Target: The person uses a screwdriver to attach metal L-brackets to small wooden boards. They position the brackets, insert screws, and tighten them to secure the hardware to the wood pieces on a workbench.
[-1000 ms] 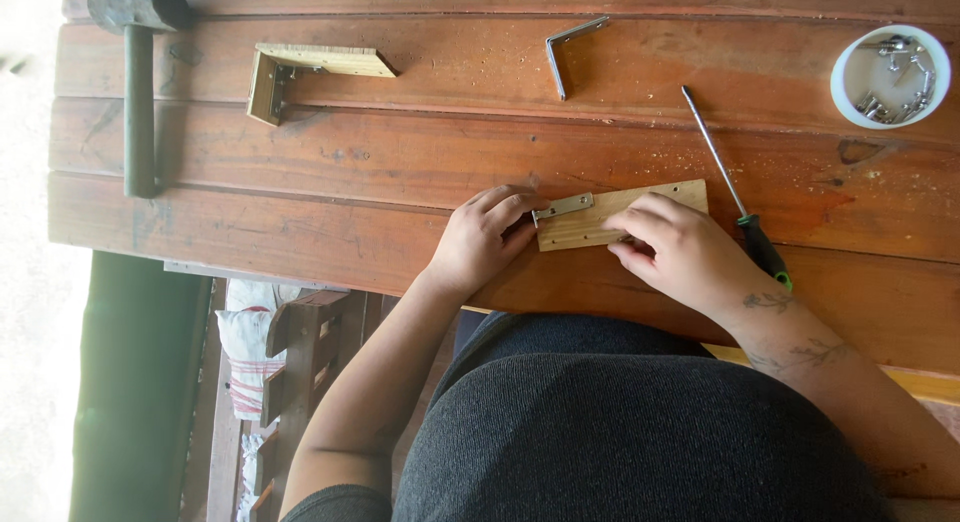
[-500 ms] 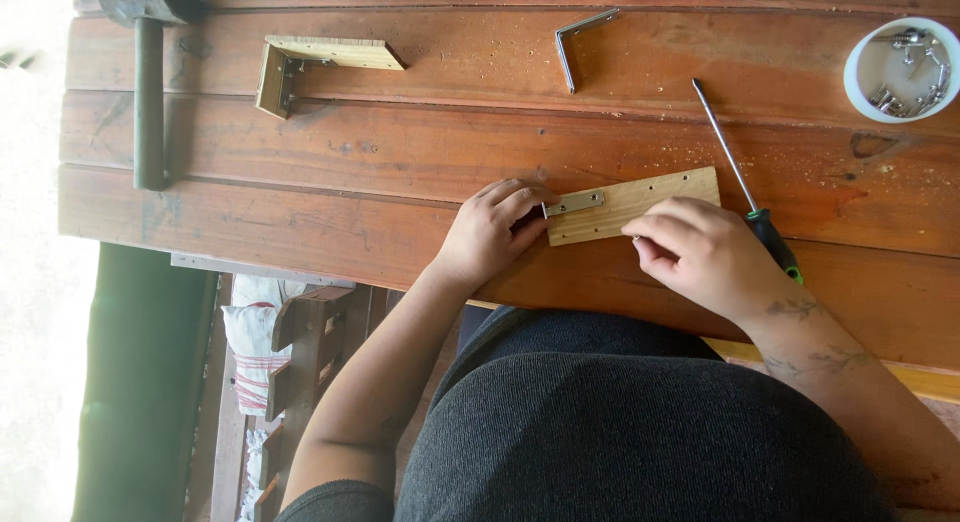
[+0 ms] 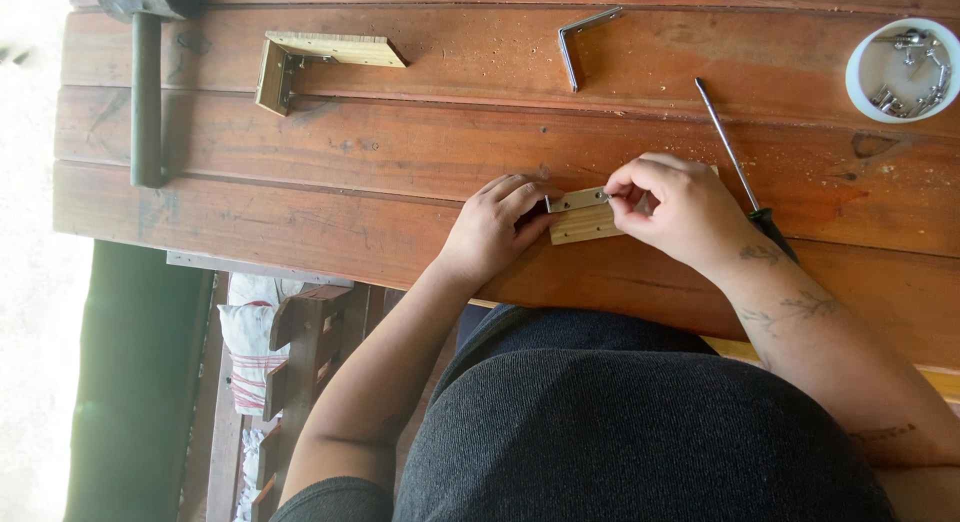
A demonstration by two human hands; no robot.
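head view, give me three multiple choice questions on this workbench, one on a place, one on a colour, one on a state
1. Where does the hammer lie?
A. at the table's far left
B. beside the white cup
C. under the right hand

2. What colour is the cup that holds the metal hardware?
A. red
B. white
C. black

3. What is the left hand doing?
A. gripping the screwdriver
B. hanging off the table
C. resting against the end of the small wooden block

Answers:
1 A, the hammer lies near the left edge of the wooden table, far from both hands.
2 B, its rim and wall are white.
3 C, its fingers touch the block's left end, while the right hand pinches at the block's top and the screwdriver lies untouched.
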